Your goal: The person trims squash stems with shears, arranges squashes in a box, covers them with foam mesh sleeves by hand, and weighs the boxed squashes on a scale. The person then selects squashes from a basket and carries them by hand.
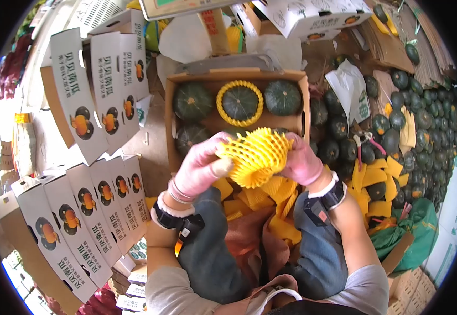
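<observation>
Between my hands is a yellow foam net [255,152], stretched into a rounded, open-meshed shape; whether anything is inside it I cannot tell. My left hand [201,167], in a pink glove, grips its left side with the thumb in front. On the opposite side, my gloved right hand [303,161] has its fingers closed on the mesh. Just beyond, a cardboard box [304,105] holds several dark green pumpkins [193,101]. One pumpkin [241,105] in the box's back row has a yellow net ring around it. The net and my hands partly cover the front row.
Printed white cartons [79,226] stand in rows at left. A large heap of pumpkins [430,131] spreads at right, with a white plastic bag [349,86] and red-handled clippers [362,140] on it. Flat yellow nets [262,197] lie near my knees. A green sack [409,231] sits at lower right.
</observation>
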Tool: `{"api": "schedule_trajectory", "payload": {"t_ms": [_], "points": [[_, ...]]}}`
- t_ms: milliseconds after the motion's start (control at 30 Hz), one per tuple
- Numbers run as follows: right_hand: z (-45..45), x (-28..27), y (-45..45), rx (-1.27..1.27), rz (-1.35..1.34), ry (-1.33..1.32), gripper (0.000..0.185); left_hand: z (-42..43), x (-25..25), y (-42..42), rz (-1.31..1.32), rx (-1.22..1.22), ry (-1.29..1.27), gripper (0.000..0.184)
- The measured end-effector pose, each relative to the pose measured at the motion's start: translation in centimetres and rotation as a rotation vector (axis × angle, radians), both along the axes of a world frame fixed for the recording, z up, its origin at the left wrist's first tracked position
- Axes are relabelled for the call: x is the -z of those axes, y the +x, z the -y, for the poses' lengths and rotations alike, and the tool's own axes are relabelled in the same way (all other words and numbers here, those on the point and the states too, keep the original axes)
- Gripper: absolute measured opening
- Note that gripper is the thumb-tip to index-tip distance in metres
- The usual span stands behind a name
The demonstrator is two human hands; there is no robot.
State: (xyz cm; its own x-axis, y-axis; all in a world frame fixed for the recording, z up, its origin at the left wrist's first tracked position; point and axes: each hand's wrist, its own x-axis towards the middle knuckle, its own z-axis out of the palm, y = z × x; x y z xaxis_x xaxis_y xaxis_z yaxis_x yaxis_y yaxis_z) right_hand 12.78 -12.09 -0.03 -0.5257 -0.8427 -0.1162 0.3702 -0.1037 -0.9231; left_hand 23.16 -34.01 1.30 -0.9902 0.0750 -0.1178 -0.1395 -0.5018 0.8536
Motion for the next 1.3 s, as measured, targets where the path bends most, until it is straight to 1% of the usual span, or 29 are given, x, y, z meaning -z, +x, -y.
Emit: {"api": "schedule_trajectory", "payload": {"t_ms": [67, 133, 167, 200, 267, 300, 333, 400, 433, 467, 533, 600, 633, 667, 733, 767, 800, 833, 867, 900, 1000, 1033, 1133, 1167, 1267, 1300], "points": [[0.2, -0.6, 0.2, -0.056, 0.214, -0.030, 0.033, -0.8, -1.7, -0.8, -0.027, -0.025, -0.148, 0.043], [0.9, -0.8, 1.2, -0.036, 0.321, -0.200, 0.032, -0.6, -0.6, -0.4, -0.062, 0.079, -0.279, 0.046], [1.6, -1.9, 1.2, -0.036, 0.269, -0.245, 0.031, -0.6, -0.8, -1.0, -0.222, 0.062, -0.463, 0.040], [1.4, -1.4, 1.0, -0.107, 0.331, -0.197, 0.032, -0.4, -0.9, -1.2, -0.301, 0.045, -0.546, 0.034], [2.0, -1.1, 1.3, -0.018, 0.369, -0.113, 0.033, -0.8, -1.0, -1.3, -0.399, -0.171, -0.773, 0.025], [3.0, -1.8, 1.6, 0.111, 0.201, -0.109, 0.035, -0.5, -1.1, -1.6, -0.525, -0.227, -0.851, 0.025], [3.9, -3.0, 1.6, 0.164, 0.190, -0.066, 0.037, -0.6, -1.4, -1.7, -0.550, -0.279, -0.886, 0.027], [4.2, -3.2, 1.5, 0.104, 0.073, -0.078, 0.035, -0.9, -1.4, -1.5, -0.565, -0.321, -0.899, 0.029], [4.1, -1.8, 1.6, 0.089, -0.077, -0.092, 0.033, -1.0, -1.7, -1.3, -0.561, -0.341, -0.922, 0.029], [4.3, -1.7, 1.8, 0.105, -0.025, -0.071, 0.030, -0.9, -1.1, -1.4, -0.587, -0.344, -0.847, 0.029], [4.3, -0.1, 1.6, 0.136, -0.327, -0.013, 0.025, 0.2, -0.6, -0.9, -0.540, -0.163, -0.616, 0.027], [4.3, -1.1, 1.1, 0.064, -0.409, 0.075, 0.021, 1.1, -1.7, -0.2, -0.290, 0.067, -0.374, 0.024], [4.1, -1.6, 0.9, 0.026, -0.447, 0.122, 0.019, 2.3, -0.9, 0.2, -0.292, 0.290, -0.326, 0.026], [3.9, -2.0, 0.9, -0.048, -0.223, 0.061, 0.017, 2.7, -0.8, 0.5, -0.204, 0.459, -0.238, 0.026], [3.4, -2.5, 1.0, -0.189, 0.232, -0.060, 0.014, 3.0, -1.2, 1.3, -0.062, 0.589, -0.047, 0.029], [2.7, -2.1, 1.2, -0.300, 0.415, -0.094, 0.017, 3.6, -1.4, 1.3, -0.059, 0.626, -0.055, 0.023], [2.1, -2.2, 1.4, -0.423, 0.503, -0.164, 0.034, 3.7, -1.2, 1.6, -0.065, 0.541, 0.003, 0.021], [2.0, -2.3, 2.1, -0.470, 0.518, -0.081, 0.039, 3.8, -0.7, 1.9, -0.074, 0.454, 0.061, 0.019], [1.8, -2.5, 2.8, -0.516, 0.530, 0.006, 0.045, 3.7, -0.4, 2.2, -0.086, 0.366, 0.121, 0.018], [1.6, -1.1, 3.1, -0.594, 0.301, 0.023, 0.047, 3.3, -0.2, 2.2, -0.085, 0.331, 0.159, 0.022], [1.3, -1.1, 3.0, -0.492, 0.421, -0.052, 0.041, 2.0, 0.1, 2.3, 0.038, 0.338, 0.063, 0.031], [1.3, -1.3, 2.9, -0.488, 0.394, -0.063, 0.036, 1.4, -0.2, 2.2, 0.065, 0.311, 0.168, 0.039], [1.1, -2.6, 2.2, -0.568, 0.632, -0.038, 0.034, 1.5, -0.5, 2.4, 0.109, 0.405, 0.131, 0.050], [1.1, -2.5, 2.2, -0.581, 0.591, -0.047, 0.034, 2.1, -0.4, 2.3, 0.118, 0.523, 0.090, 0.056], [1.2, -2.1, 2.4, -0.592, 0.446, -0.080, 0.034, 2.6, -0.5, 1.7, -0.064, 0.651, -0.056, 0.056], [1.3, -2.0, 2.6, -0.576, 0.383, -0.095, 0.034, 2.7, -1.1, 1.0, -0.230, 0.637, -0.261, 0.048]]}}
